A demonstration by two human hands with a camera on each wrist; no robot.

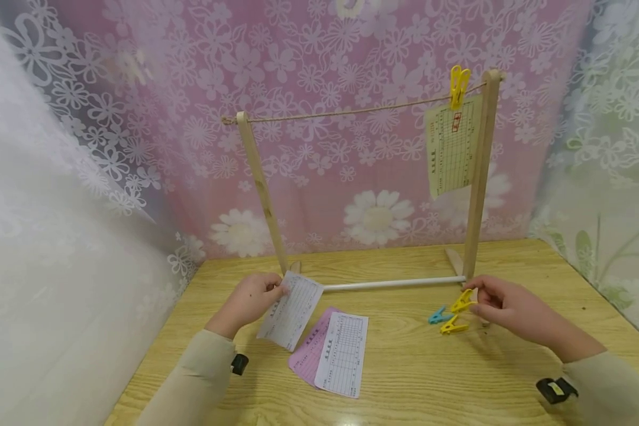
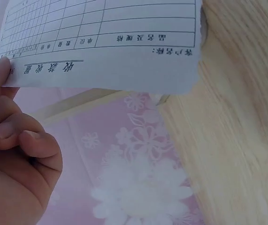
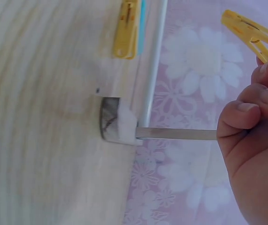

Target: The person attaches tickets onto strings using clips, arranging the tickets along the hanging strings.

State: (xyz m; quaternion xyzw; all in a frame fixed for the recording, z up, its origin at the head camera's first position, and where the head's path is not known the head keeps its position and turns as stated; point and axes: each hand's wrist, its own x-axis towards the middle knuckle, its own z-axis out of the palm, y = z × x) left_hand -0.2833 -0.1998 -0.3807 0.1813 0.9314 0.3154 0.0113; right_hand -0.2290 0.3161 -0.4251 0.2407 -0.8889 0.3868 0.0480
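My left hand (image 1: pixel 252 300) pinches a white receipt slip (image 1: pixel 296 307) by its edge, lifted and tilted above the table. In the left wrist view the slip's printed grid (image 2: pixel 101 28) faces the camera, and the other fingers curl below it. My right hand (image 1: pixel 516 310) pinches a yellow clothespin (image 1: pixel 462 301) between thumb and fingers; in the right wrist view this clothespin (image 3: pixel 250 35) is held up off the table. Just below lie a blue clothespin (image 1: pixel 439 315) and another yellow clothespin (image 1: pixel 452 325). A pink slip (image 1: pixel 311 355) lies partly under a white slip (image 1: pixel 343 355) between my hands.
A wooden frame with a left post (image 1: pixel 262 192), a right post (image 1: pixel 483 177) and a white bottom bar (image 1: pixel 394 284) stands at the back. Its rope (image 1: pixel 351 111) carries a yellowish slip (image 1: pixel 452 151), clipped by a yellow clothespin (image 1: pixel 459 87) near the right post. A flowered curtain (image 1: pixel 319 195) hangs behind.
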